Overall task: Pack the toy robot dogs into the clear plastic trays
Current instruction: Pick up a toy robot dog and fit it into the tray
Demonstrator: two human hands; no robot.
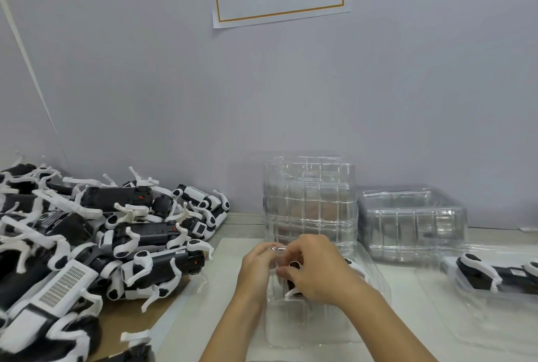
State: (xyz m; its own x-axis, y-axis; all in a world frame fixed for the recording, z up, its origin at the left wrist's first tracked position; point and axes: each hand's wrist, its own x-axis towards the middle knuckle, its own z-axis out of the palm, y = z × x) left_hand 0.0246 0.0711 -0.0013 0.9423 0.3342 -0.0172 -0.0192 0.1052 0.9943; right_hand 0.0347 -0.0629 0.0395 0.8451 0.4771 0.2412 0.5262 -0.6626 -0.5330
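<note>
A clear plastic tray point(314, 323) lies on the table in front of me. A black-and-white toy robot dog point(353, 265) sits in it, mostly hidden by my hands. My right hand point(316, 268) has its fingers curled over the dog's legs. My left hand point(257, 267) grips the tray's near-left rim beside the dog. Another toy dog point(492, 272) lies in a clear tray point(436, 289) at the right edge.
A large heap of loose toy dogs point(96, 239) fills the left side of the table. A tall stack of empty clear trays point(310, 198) stands behind my hands. A lower stack point(413, 224) sits to its right, against the wall.
</note>
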